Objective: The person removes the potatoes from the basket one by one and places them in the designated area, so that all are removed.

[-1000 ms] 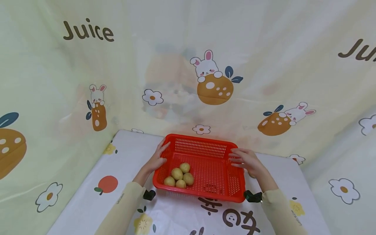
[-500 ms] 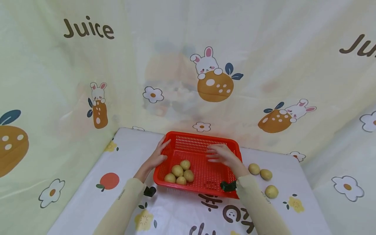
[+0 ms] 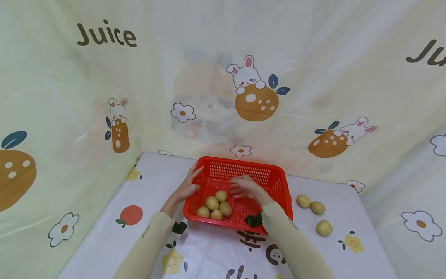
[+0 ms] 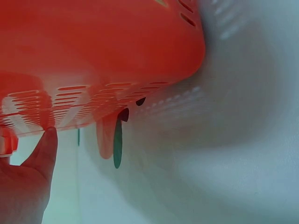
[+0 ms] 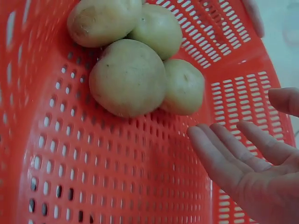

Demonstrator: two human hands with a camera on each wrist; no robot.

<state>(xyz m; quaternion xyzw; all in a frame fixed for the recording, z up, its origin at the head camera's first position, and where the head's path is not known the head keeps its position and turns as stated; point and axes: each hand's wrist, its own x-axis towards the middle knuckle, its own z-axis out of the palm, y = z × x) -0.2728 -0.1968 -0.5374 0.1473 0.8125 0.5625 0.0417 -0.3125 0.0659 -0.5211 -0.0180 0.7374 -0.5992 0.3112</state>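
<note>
A red plastic basket [image 3: 244, 225] with slotted walls stands on the table. Several potatoes [image 3: 211, 203] lie together in its near left corner. My left hand [image 3: 184, 190] rests at the basket's left rim, fingers fairly straight. In the left wrist view its thumb [image 4: 44, 151] touches the slotted outer wall. Inside the basket area, my right hand [image 3: 246, 186] reaches toward the potatoes from the right with nothing in its grasp. The right wrist view shows its fingers [image 5: 226, 149] spread and slightly bent, fingertips just beside the nearest potato [image 5: 184, 88].
Outside the basket, to its right, lie two potatoes side by side [image 3: 310, 204] and another potato [image 3: 324, 228] nearer the front. A white printed cloth [image 3: 146, 248] covers the table. A patterned curtain [image 3: 209, 77] closes off the back and sides.
My right hand has left the basket's right rim and moved left over the basket toward the potatoes, uncovering those on the right of the table. My left hand stays at the left rim.
</note>
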